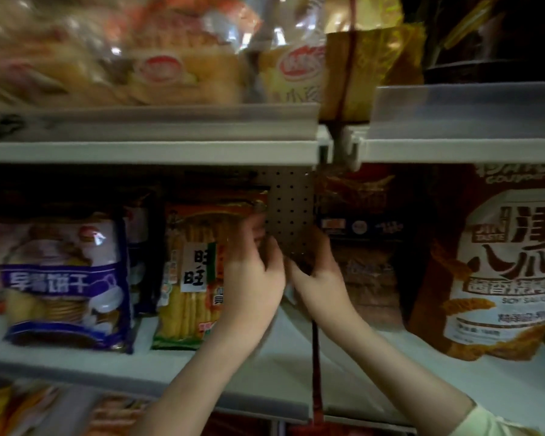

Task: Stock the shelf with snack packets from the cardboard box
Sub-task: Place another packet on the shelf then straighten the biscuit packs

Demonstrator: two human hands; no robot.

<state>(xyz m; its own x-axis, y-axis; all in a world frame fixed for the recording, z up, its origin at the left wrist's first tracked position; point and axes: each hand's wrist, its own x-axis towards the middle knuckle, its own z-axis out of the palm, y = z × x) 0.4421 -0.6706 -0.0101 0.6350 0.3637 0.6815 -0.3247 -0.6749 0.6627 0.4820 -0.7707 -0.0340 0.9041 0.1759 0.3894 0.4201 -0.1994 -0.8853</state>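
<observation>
An orange and yellow cracker packet (192, 272) stands upright on the middle shelf (158, 363). My left hand (252, 275) is at the packet's right edge, fingers curled onto it. My right hand (320, 278) is close beside the left, fingers bent in front of the perforated back panel (291, 212); whether it holds anything is hidden in the dark. The cardboard box is out of view.
A blue and white biscuit bag (66, 284) stands left of the cracker packet. A large brown and white snack bag (501, 269) stands at the right, with dark packets (365, 234) behind. The upper shelf (151, 149) carries blurred orange bags. A red cord (316, 372) hangs by the shelf divider.
</observation>
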